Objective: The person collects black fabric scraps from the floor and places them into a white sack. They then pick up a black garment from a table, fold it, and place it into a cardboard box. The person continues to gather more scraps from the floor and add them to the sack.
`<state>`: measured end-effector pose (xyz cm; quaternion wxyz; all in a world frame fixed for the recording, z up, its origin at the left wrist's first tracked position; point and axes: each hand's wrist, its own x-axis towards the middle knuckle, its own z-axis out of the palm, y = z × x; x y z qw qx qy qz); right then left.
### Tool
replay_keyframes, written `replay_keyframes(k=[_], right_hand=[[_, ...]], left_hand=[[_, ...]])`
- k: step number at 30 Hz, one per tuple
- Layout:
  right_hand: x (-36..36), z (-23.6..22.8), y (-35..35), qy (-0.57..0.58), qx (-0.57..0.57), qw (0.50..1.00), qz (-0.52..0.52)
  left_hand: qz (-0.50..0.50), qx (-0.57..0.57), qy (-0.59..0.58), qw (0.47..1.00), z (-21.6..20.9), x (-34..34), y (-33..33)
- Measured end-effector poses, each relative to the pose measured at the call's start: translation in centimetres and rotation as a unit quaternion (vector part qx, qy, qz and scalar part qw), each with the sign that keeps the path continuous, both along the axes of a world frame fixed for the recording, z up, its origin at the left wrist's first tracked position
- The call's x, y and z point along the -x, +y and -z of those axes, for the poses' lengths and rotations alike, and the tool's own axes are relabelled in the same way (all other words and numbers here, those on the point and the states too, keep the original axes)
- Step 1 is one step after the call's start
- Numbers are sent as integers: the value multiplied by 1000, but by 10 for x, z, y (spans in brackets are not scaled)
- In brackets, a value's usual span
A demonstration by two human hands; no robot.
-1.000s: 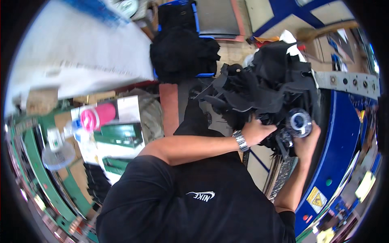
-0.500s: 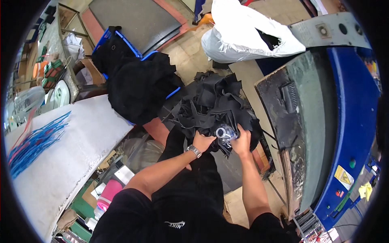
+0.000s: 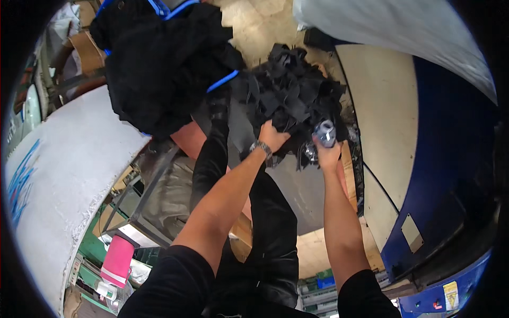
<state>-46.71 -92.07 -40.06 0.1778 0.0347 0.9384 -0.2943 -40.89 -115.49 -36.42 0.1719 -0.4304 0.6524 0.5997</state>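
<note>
A heap of dark grey and black cut material pieces (image 3: 297,90) lies in front of me. My right hand (image 3: 330,155) grips a clear plastic bottle (image 3: 325,132) at the heap's right near edge, its round open mouth facing up toward me. Beside that hand, crumpled clear plastic (image 3: 308,152) shows; whether it belongs to the bottle I cannot make out. At the heap's near side is my left hand (image 3: 273,138), wearing a metal-band watch; its fingers are curled against the pieces, and what they hold is hidden.
Black cloth (image 3: 164,69) covers a blue basket (image 3: 222,80) at the far left. A white tabletop (image 3: 63,164) stands at my left, a pink cylindrical item (image 3: 117,261) below it. On the right are a beige and blue machine panel (image 3: 382,116) and a large white sack (image 3: 392,26).
The view has shifted forward and down over the heap. My hands have moved apart: the right carries the bottle away from the left, which stays at the pieces.
</note>
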Motion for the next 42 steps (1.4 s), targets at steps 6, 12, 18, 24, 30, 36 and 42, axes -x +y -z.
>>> replay_keyframes(k=[6,12,18,24,30,36,42], right_hand=[[6,42,-22,-137,-91,986,35],[-14,20,-84,-123,-310,942,16],[-20,19,-99,-103,-69,992,-5],[-4,12,-121,-308,223,919,100],[21,27,-138,-421,111,888,150],[31,28,-136,-412,86,889,182],[0,5,-103,-252,79,951,160]], left_hand=[[64,-32,6,997,63,-25,-23],[32,27,-4,999,69,-39,-36],[93,30,-8,995,61,-42,-39],[102,-15,-20,994,73,-38,-24],[255,45,136,956,67,-39,4],[392,49,29,918,64,-40,17],[446,19,76,892,12,-41,19]])
